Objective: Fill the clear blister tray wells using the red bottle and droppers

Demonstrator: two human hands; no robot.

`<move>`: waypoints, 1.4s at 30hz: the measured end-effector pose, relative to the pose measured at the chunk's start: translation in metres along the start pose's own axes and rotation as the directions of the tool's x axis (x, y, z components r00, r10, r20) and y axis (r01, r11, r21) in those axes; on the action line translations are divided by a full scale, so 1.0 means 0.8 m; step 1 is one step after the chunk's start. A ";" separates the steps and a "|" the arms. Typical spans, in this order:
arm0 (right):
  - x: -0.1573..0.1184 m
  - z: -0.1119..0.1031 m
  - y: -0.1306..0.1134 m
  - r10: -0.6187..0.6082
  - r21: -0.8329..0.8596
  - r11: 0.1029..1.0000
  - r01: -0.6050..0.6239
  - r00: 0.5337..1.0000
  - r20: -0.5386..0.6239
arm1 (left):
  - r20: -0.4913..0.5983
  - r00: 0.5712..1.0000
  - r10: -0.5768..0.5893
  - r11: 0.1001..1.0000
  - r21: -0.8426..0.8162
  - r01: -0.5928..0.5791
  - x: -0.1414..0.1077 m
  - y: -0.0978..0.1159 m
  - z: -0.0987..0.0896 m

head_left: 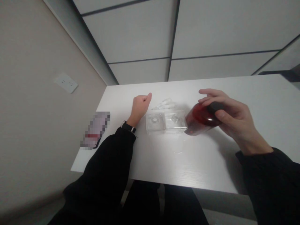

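A bottle of dark red liquid (199, 120) with a black cap (215, 107) leans over to the left, its base near the table. My right hand (234, 114) is closed round its capped neck, thumb in front and fingers behind, the uppermost finger stretched out. Left of the bottle, two clear plastic boxes stand side by side, a left box (156, 128) and a right box (176, 125), each with a round ring on top. Beside the left box my left hand (140, 104) is curled into a fist, thumb up, with nothing visible in it.
Several thin, whitish translucent pieces (165, 103) lie fanned out behind the boxes. A blurred-out phone-like object (96, 129) rests at the left edge of the white table (159, 165). A wall with a socket (66, 82) stands to the left, and pale panels (140, 37) close off the back.
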State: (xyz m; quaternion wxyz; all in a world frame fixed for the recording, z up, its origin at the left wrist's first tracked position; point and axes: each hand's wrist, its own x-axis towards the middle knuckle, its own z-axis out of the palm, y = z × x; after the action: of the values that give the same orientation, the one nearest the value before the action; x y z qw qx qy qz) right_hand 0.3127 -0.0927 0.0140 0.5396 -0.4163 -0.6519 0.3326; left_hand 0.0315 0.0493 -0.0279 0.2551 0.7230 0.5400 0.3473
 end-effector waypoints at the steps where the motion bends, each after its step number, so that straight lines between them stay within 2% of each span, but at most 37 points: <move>1: 0.001 0.001 -0.002 0.005 0.005 1.000 -0.005 1.000 -0.008 | 0.004 1.000 -0.003 1.000 0.002 0.003 0.000 0.001 0.000; 9: 0.005 0.007 -0.005 -0.027 -0.028 0.999 0.025 0.997 -0.076 | 0.019 1.000 -0.002 1.000 0.011 0.002 -0.002 0.001 0.001; 16: -0.006 0.005 0.005 -0.011 -0.062 0.998 0.004 0.994 -0.113 | 0.073 0.992 0.107 0.993 -0.049 -0.103 -0.009 -0.001 -0.001; 21: -0.001 -0.008 0.015 0.112 0.152 0.985 -0.081 0.972 -0.207 | 0.125 0.957 0.263 0.964 -0.063 -0.257 -0.011 -0.004 -0.002; 25: 0.009 -0.028 0.045 0.153 0.306 0.951 -0.036 0.917 -0.368 | 0.162 0.966 0.201 0.970 0.102 -0.219 -0.009 0.003 -0.011; 27: 0.012 -0.035 0.064 0.183 0.353 0.935 -0.029 0.894 -0.409 | 0.185 0.966 0.181 0.965 0.156 -0.211 0.000 0.010 -0.015; 30: 0.016 -0.044 0.086 0.185 0.368 0.929 -0.029 0.900 -0.396 | 0.292 0.939 0.185 0.947 0.204 -0.250 0.024 0.024 -0.016; 36: 0.025 -0.048 0.099 0.201 0.356 0.933 -0.044 0.886 -0.417 | 0.536 0.833 0.139 0.895 0.293 -0.338 0.069 0.058 0.006; 39: 0.031 -0.044 0.100 0.233 0.373 0.926 -0.065 0.874 -0.427 | 0.591 0.797 0.123 0.882 0.303 -0.361 0.079 0.069 0.016; 42: 0.036 -0.041 0.103 0.241 0.361 0.929 -0.082 0.874 -0.423 | 0.605 0.788 0.116 0.882 0.303 -0.362 0.084 0.077 0.015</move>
State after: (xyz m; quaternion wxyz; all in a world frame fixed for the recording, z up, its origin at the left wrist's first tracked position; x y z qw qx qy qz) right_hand 0.3582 -0.0313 -0.0400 0.7105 -0.4399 -0.4025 0.3737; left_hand 0.0902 0.0963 0.0254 0.2031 0.8933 0.4002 0.0263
